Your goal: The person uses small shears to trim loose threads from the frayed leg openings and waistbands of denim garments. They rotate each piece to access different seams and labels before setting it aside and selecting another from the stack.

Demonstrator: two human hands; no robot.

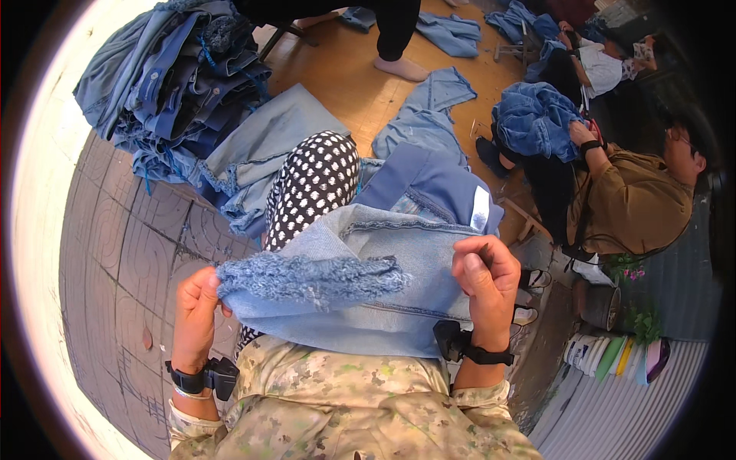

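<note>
A light blue denim garment with a frayed hem lies across my lap. My left hand pinches the left end of the frayed edge. My right hand grips the folded denim at its right end, fingers curled over the cloth. The garment's darker inner side with a white label shows above my right hand. Black bands sit on both of my wrists. My knee in black-and-white dotted cloth rises behind the garment.
A tall pile of folded denim garments stands at the upper left. More denim pieces lie on the tan floor. A seated person in a brown top handles blue denim at the right. Another person's bare foot stands farther off.
</note>
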